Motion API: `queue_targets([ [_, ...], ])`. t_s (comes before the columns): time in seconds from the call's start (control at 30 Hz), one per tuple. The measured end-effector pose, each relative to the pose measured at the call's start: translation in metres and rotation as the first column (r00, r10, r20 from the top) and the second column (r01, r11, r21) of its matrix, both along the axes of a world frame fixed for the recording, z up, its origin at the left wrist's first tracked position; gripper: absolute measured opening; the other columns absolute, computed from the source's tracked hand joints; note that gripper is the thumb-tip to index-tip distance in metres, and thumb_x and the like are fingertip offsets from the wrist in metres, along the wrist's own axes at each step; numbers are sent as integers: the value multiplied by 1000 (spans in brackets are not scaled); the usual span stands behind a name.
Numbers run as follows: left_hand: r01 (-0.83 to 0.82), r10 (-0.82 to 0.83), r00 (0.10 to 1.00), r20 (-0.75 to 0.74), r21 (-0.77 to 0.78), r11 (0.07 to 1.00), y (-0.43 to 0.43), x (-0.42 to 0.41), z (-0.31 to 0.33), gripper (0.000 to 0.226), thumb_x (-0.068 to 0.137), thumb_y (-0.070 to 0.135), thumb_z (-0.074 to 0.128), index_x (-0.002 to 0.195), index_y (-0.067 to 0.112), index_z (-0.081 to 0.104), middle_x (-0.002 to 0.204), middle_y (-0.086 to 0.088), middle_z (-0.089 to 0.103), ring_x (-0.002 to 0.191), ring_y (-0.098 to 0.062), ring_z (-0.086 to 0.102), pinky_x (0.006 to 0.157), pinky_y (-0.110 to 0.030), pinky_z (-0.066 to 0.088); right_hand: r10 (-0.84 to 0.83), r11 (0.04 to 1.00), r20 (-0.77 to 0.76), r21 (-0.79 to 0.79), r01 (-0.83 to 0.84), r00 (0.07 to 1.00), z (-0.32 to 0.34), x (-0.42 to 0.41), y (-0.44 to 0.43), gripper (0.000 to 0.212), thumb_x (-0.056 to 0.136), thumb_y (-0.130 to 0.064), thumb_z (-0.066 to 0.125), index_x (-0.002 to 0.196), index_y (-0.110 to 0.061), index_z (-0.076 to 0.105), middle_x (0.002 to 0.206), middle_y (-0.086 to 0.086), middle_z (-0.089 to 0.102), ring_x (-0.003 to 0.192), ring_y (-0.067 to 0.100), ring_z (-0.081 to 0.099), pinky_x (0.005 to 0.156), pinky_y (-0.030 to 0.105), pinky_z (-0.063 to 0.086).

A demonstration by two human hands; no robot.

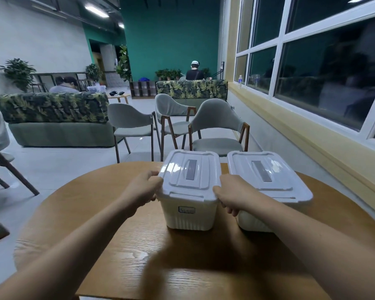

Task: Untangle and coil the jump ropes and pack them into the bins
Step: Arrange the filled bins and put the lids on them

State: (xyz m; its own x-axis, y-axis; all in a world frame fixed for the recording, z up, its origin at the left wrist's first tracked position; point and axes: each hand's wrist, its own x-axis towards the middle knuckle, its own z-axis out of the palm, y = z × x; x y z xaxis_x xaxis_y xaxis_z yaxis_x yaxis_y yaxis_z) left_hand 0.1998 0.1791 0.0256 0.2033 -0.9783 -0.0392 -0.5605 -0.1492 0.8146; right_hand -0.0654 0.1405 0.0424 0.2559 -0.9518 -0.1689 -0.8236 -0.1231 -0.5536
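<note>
Head view: round wooden table (126, 245) nearest. Both forearms reach forward. Left hand (145, 189) curls its fingers round the left rim of the left bin lid (188, 176); right hand (230, 197) grips that lid's right rim, fingers tucked under. Left bin (188, 217), white with a small label (186, 210) on its front, stands on the table just beside the lidded right bin (266, 178). Contents hidden. Beyond: grey chairs (217, 126), leaf-print sofas (52, 107).

Two lidded bins sit side by side on the table (121, 245): left bin (189, 204), right bin (269, 180), chairs (217, 126) behind
</note>
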Motion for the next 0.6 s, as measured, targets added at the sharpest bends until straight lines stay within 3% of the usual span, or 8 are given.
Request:
queue_targets([
  [0.2, 16, -16, 1000, 11, 7, 1000, -1, 6, -5, 41, 108, 26, 46, 149, 27, 53, 104, -13, 69, 70, -17, 54, 52, -24, 45, -7, 999, -33, -37, 6, 999, -2, 7, -2, 28, 111, -18, 41, 116, 1, 62, 85, 22, 76, 63, 32, 77, 40, 23, 48],
  [0.3, 17, -17, 1000, 14, 16, 1000, -2, 6, -7, 40, 109, 26, 43, 148, 28, 55, 97, -12, 68, 65, -15, 53, 50, -24, 43, -9, 998, -50, -55, 6, 999, -2, 10, -3, 32, 112, -17, 40, 117, 4, 64, 83, 21, 75, 58, 27, 70, 43, 28, 53],
  [0.43, -14, 13, 998, 60, 16, 1000, -2, 1, -9, 24, 110, 27, 41, 124, 33, 60, 83, -7, 65, 63, -13, 53, 48, -23, 44, 25, 992, -182, -114, -46, 983, -3, 12, -6, 29, 109, -13, 44, 116, 5, 66, 74, 11, 63, 57, 21, 60, 50, 31, 52],
  [0.53, -30, 27, 966, 255, 8, 1000, -8, 1, -4, 25, 107, 31, 44, 99, 26, 68, 93, -4, 69, 82, -19, 62, 69, -33, 57, 16, 982, -300, -176, -72, 954, -2, 14, -10, 20, 108, -13, 47, 99, -5, 63, 78, 9, 59, 66, 23, 60, 57, 33, 50],
  [0.6, -40, 41, 908, 417, -11, 999, -16, 4, -2, 31, 106, 37, 50, 113, 16, 72, 117, -8, 66, 96, -22, 61, 83, -40, 56, -18, 959, -395, -267, -96, 919, 0, 16, -13, 21, 108, -17, 47, 94, -11, 61, 94, 10, 62, 84, 27, 64, 68, 36, 52],
])
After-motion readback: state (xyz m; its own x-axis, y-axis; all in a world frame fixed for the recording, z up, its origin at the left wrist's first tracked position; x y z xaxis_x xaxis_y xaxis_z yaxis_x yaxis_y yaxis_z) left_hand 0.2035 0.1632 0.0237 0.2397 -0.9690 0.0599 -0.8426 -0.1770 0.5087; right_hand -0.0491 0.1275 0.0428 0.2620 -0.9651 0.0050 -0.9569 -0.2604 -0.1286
